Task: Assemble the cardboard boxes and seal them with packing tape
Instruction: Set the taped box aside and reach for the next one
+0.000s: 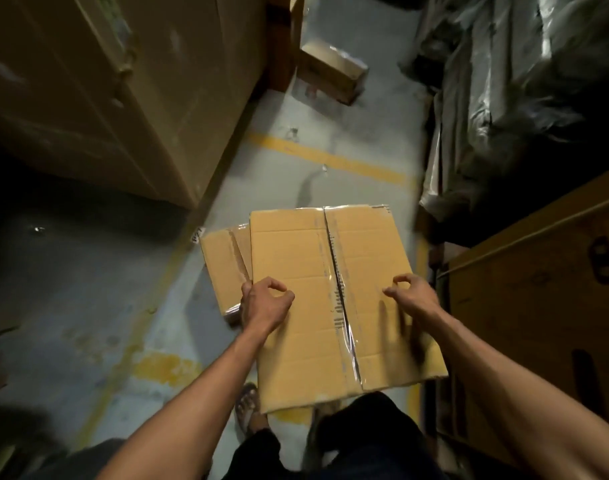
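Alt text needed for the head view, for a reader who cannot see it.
Two bare hands, left hand and right hand, rest with curled fingers on a flattened cardboard box lying on a second flat box. Around them: grey floor with yellow lines, large cartons.

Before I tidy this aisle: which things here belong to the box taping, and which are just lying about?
In the job:
- top box, under both hands
- second box beneath it
- left hand
- right hand

Lying about:
- small carton farther off on the floor
- plastic-wrapped bundles

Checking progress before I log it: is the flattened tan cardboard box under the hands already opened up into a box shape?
No, the flattened tan cardboard box lies flat, both hands on it.
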### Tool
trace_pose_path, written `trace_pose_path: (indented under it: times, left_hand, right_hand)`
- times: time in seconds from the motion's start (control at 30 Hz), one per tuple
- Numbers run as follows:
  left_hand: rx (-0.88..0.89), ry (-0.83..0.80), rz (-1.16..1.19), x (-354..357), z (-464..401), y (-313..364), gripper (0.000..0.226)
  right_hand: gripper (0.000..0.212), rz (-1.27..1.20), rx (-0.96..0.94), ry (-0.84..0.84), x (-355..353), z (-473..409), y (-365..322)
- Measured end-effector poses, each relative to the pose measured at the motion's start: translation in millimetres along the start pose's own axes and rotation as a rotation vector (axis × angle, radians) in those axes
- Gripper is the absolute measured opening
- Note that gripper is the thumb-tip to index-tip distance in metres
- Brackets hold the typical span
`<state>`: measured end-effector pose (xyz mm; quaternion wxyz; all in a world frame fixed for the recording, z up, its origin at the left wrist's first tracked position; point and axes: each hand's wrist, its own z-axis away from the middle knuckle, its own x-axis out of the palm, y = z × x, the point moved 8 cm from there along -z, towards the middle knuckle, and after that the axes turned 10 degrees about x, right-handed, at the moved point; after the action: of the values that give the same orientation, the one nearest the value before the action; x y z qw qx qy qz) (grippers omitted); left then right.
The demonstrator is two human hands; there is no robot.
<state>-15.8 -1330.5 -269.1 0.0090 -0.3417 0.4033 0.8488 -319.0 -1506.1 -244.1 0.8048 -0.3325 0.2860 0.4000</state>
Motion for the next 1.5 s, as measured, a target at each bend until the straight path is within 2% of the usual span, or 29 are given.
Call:
trace_pose_path:
  times: [0.13,0.3,0.47,0.63,0.77,0.87,0.97,1.17,1.27,1.4,1.43,1.5]
  left_hand:
    - [-0.062,-0.061,-0.035,59,-49,13,0.019]
    - [-0.172,-0.035,-0.055,158,-140,5,0.023]
    - [-0.211,-0.031,-0.02,250,-225,-9,0.024]
    - [-0.185,-0.04,-0.018,319,-290,-14,0.026]
    - [-0.221,-0.004,-0.028,358,-315,-38,0.025]
    - [-0.257,0.033,-0.033,373,-317,-70,0.026]
    - [-0.231,-0.011,-0.061,378,-319,-79,0.023]
    - [-0.179,-0.04,-0.031,383,-347,-88,0.021]
    - [-0.168,-0.146,-0.068,390,-351,-85,0.03]
    - [-0.217,-0.241,-0.159,383,-326,-77,0.062]
    - [-0.218,-0.245,-0.153,378,-315,-73,0.065]
    - [-0.209,-0.274,-0.111,364,-287,-65,0.057]
  right_hand:
    - [0.049,0.002,0.071,-0.066,6,-81,10]
    - [0.045,-0.036,0.12,-0.175,37,-219,22]
    - [0.043,-0.018,0.121,-0.172,53,-341,35]
    - [0.065,0.021,0.038,-0.221,81,-432,50]
    - [0.072,-0.038,0.062,-0.319,121,-486,78]
    - [0.076,-0.055,0.078,-0.348,146,-505,100]
    - [0.079,-0.082,0.055,-0.362,162,-515,109]
    - [0.047,-0.144,0.031,-0.29,162,-534,106]
    - [0.049,-0.091,0.033,-0.31,162,-535,104]
    - [0.055,0.1,-0.032,-0.274,152,-505,91]
    - [0.052,0.137,-0.055,-0.252,147,-493,87]
    - [0.042,0.162,-0.086,-0.256,138,-464,85]
